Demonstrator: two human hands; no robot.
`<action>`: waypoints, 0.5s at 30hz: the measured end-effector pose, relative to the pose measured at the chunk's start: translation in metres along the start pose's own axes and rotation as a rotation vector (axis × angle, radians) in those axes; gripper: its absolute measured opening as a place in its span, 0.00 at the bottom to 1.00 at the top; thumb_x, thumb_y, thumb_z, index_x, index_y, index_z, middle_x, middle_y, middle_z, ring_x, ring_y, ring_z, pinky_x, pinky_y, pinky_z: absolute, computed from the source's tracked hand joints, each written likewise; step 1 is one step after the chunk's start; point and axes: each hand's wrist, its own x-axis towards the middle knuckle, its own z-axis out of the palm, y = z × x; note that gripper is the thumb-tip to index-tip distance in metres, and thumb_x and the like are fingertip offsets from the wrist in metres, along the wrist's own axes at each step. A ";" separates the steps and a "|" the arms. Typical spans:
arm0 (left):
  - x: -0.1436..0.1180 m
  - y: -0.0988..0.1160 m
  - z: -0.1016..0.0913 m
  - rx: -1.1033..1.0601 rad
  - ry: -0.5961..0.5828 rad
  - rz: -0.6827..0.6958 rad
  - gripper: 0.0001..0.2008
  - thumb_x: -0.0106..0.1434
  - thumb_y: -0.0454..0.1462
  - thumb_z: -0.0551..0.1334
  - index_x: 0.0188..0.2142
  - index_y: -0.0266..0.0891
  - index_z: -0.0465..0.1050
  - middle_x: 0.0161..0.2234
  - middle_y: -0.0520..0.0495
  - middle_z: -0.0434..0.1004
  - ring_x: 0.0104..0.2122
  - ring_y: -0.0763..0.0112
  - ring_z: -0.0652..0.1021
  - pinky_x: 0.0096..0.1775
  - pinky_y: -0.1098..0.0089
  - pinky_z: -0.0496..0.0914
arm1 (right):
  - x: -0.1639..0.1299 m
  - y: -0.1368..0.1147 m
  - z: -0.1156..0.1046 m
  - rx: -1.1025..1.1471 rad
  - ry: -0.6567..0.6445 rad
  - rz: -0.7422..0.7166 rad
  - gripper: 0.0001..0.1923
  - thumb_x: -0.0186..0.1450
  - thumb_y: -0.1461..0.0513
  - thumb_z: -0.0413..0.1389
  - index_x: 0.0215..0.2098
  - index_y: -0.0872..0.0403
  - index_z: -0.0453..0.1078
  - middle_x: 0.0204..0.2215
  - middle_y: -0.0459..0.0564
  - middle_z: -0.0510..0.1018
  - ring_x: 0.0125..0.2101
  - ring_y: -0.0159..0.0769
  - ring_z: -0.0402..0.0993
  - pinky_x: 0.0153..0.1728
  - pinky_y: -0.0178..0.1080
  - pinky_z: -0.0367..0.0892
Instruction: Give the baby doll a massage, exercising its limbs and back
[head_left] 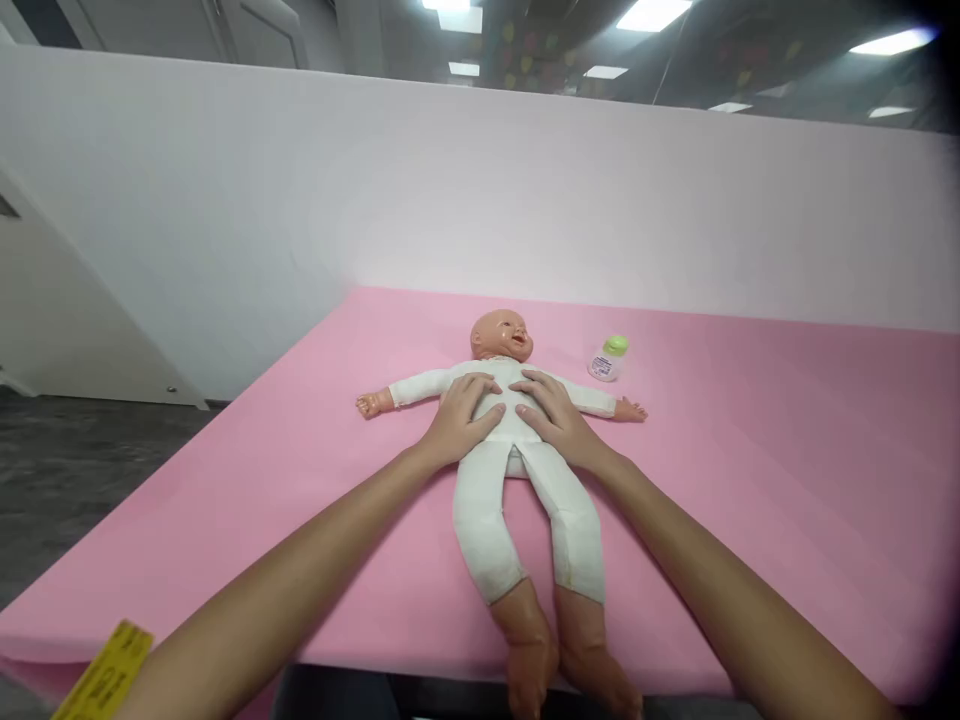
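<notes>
A baby doll in a white suit lies on its back on the pink table surface, arms spread, head away from me and feet over the near edge. My left hand rests flat on the left side of its belly, fingers apart. My right hand lies flat on the right side of its chest and belly. Neither hand grips anything.
A small clear bottle with a green cap lies on the pink surface just right of the doll's head. A white partition wall stands behind the table. Dark floor lies to the left. A yellow tag shows at the lower left.
</notes>
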 end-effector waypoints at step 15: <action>0.000 -0.002 0.001 -0.001 -0.001 0.009 0.11 0.72 0.43 0.59 0.51 0.45 0.70 0.56 0.46 0.73 0.60 0.57 0.70 0.64 0.53 0.61 | 0.000 0.000 0.000 -0.003 0.001 0.004 0.20 0.74 0.46 0.51 0.60 0.42 0.69 0.68 0.52 0.63 0.71 0.49 0.52 0.71 0.58 0.51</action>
